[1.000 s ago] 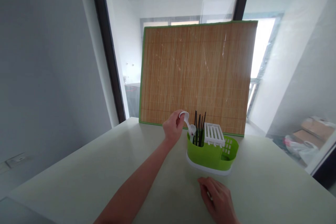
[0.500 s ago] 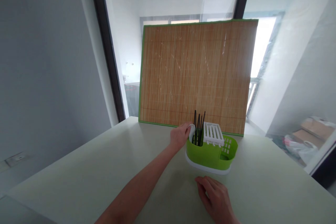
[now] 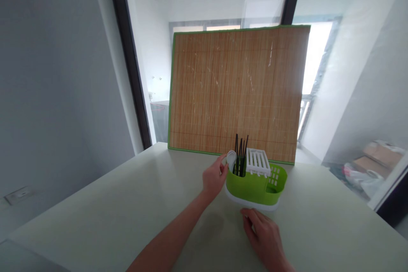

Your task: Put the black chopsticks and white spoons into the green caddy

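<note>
A green caddy (image 3: 245, 189) with a white base stands on the table, holding several dark chopsticks (image 3: 241, 155) and white spoons (image 3: 231, 159) at its left end. My left hand (image 3: 215, 178) is at that end, its index finger and thumb apart beside the spoons. Whether a fingertip still touches a spoon or the rim is hard to make out. Across the caddy's middle sits a white slatted rack (image 3: 258, 161) with small hooks. My right hand (image 3: 264, 233) rests on the tabletop in front of the caddy, fingers curled together, with no object visible in them.
Behind the caddy a bamboo mat (image 3: 236, 93) with green edging leans upright against the glass. The pale table (image 3: 143, 204) extends to both sides. Cardboard boxes (image 3: 379, 159) and plastic bags lie on the floor beyond the glass at the right.
My left hand has let go of the spoon and drawn back slightly down and left, its fingers parting. The spoons now show fully in the caddy. My right hand has barely shifted.
</note>
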Demonstrator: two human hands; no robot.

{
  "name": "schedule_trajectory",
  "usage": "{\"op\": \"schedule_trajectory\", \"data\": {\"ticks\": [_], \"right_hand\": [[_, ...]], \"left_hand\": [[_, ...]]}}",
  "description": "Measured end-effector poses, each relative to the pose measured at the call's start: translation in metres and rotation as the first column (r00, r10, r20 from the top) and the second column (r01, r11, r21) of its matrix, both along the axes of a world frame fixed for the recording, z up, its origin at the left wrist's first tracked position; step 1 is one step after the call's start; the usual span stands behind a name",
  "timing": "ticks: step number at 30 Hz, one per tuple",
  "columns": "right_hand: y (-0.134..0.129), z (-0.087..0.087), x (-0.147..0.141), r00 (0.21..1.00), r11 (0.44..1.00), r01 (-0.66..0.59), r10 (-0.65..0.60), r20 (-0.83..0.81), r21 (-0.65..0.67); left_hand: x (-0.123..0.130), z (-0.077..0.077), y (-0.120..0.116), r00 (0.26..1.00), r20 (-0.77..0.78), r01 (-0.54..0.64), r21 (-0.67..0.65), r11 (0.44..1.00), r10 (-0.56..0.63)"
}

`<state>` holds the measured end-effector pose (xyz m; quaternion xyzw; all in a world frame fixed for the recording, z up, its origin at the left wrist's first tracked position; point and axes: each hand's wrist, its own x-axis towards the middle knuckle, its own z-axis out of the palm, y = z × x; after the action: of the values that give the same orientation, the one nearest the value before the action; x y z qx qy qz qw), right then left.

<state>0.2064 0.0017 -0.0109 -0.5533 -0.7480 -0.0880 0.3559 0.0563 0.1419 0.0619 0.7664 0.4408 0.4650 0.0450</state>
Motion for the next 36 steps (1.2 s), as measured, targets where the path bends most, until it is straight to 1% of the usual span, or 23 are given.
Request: {"op": "schedule_trajectory", "data": {"ticks": [3,6,8,10,13,16,18,21,26,28,31,36], "right_hand": [[0.001,0.002,0.009,0.983,0.983,0.181,-0.18,-0.044,0.026],[0.003,0.006,0.021,0.927,0.933,0.358,-0.352,-0.13,0.03],[0.005,0.01,0.03,0.881,0.893,0.449,-0.436,-0.185,0.033],[0.007,0.014,0.038,0.84,0.854,0.519,-0.502,-0.208,0.035],[0.012,0.022,0.047,0.818,0.822,0.568,-0.556,-0.149,0.052],[0.019,0.029,0.052,0.831,0.833,0.551,-0.554,0.051,0.05],[0.023,0.032,0.052,0.831,0.845,0.534,-0.531,0.166,0.03],[0.028,0.033,0.053,0.828,0.851,0.524,-0.516,0.221,0.024],[0.03,0.033,0.062,0.768,0.817,0.577,-0.539,0.346,-0.006],[0.03,0.034,0.071,0.756,0.806,0.592,-0.542,0.367,-0.028],[0.027,0.038,0.093,0.746,0.79,0.61,-0.552,0.373,-0.051],[0.022,0.04,0.145,0.716,0.747,0.658,-0.584,0.382,-0.093]], "left_hand": [[-0.012,-0.029,-0.022,0.997,0.045,0.068,-0.043,0.997,-0.066],[-0.02,-0.057,-0.036,0.993,0.015,0.115,-0.103,0.988,-0.114],[-0.02,-0.069,-0.041,0.99,-0.01,0.138,-0.154,0.978,-0.142],[-0.017,-0.074,-0.043,0.985,-0.027,0.164,-0.205,0.965,-0.173],[-0.011,-0.077,-0.045,0.966,-0.07,0.224,-0.261,0.939,-0.25],[-0.008,-0.077,-0.047,0.942,-0.119,0.271,-0.28,0.921,-0.313],[-0.009,-0.077,-0.047,0.939,-0.132,0.272,-0.285,0.919,-0.319],[-0.011,-0.076,-0.048,0.941,-0.136,0.263,-0.281,0.923,-0.31],[-0.012,-0.076,-0.048,0.939,-0.126,0.275,-0.291,0.916,-0.321],[-0.011,-0.077,-0.049,0.937,-0.125,0.277,-0.302,0.912,-0.326],[-0.011,-0.078,-0.049,0.937,-0.123,0.277,-0.305,0.911,-0.326],[-0.011,-0.079,-0.048,0.937,-0.118,0.284,-0.283,0.916,-0.328]]}}
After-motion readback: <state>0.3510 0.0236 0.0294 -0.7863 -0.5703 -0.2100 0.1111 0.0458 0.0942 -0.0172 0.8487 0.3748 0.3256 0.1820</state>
